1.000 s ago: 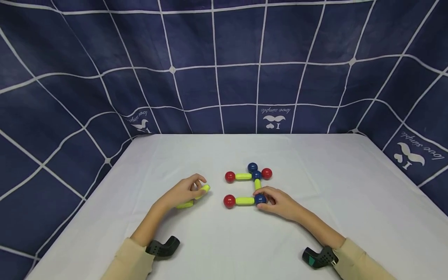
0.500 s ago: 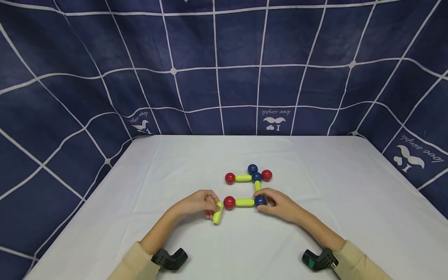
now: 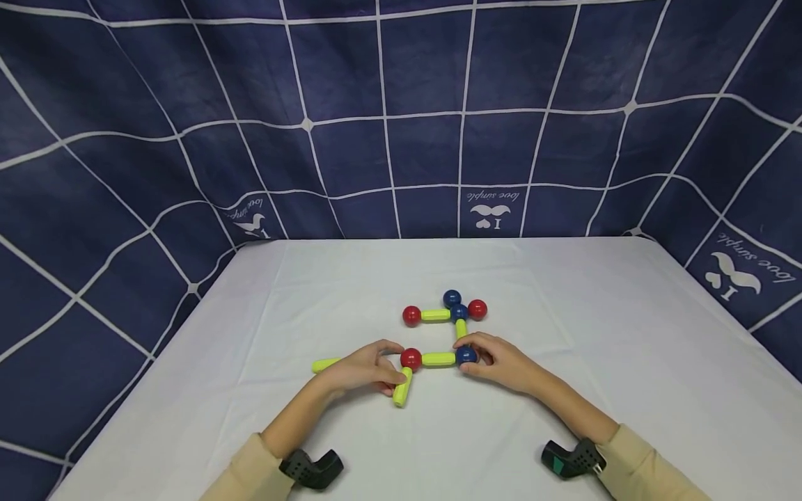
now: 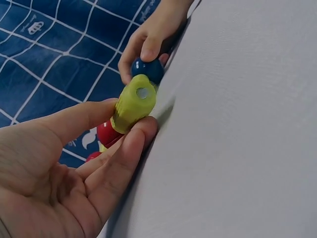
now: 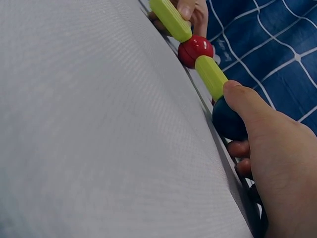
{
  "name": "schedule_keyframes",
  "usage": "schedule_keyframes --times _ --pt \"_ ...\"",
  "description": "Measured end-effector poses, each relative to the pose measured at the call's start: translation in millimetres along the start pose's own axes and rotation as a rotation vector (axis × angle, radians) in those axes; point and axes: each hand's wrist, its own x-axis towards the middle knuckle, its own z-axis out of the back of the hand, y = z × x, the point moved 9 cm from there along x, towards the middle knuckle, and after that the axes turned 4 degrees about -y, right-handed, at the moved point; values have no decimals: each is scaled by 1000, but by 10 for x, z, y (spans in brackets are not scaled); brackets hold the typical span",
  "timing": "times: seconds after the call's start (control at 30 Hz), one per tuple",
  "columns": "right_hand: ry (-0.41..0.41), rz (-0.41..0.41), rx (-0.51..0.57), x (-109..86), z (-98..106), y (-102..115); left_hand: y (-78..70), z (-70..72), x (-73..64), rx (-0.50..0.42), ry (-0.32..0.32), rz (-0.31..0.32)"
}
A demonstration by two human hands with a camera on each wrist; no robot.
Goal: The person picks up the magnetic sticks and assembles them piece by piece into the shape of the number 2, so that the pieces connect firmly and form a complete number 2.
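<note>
Navy-blue cloth (image 3: 426, 76) with white grid lines, softly rippled and printed with small mustache motifs, rises behind and beside a table (image 3: 532, 278) covered in faintly creased white fabric. Glossy, smooth balls and ridged sticks make up an angular figure: a near red ball (image 3: 411, 359), a lime-yellow crossbar (image 3: 438, 360), a near dark-blue ball (image 3: 466, 355), then a lime-yellow upright stick (image 3: 461, 330) running to a far cluster of balls (image 3: 459, 312). One lime-yellow faceted rod (image 3: 402, 394), with a silvery disc (image 4: 143, 92) set in its end, meets the near red ball on the side toward the person. Thumb and fingers of the left hand (image 3: 363, 369) pinch this rod, which lies at their tips; another lime-yellow rod (image 3: 325, 365) rests behind that hand, partly hidden by it. Across the figure, the right hand (image 3: 501, 362) grips the near dark-blue ball between thumb and fingers. Both forearms slant inward from beige sleeves (image 3: 651, 466), palms low over the fabric.
</note>
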Motion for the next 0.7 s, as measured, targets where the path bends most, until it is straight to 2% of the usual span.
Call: schedule_keyframes --times 0.27,0.43,0.7 --pt "-3 -10 -4 5 3 -13 4 -42 24 -23 -24 -2" --pt "-6 -16 -1 8 0 -9 2 -83 45 -42 -10 -20" --pt "-13 -14 -9 9 5 1 -23 -127 74 -11 17 -71"
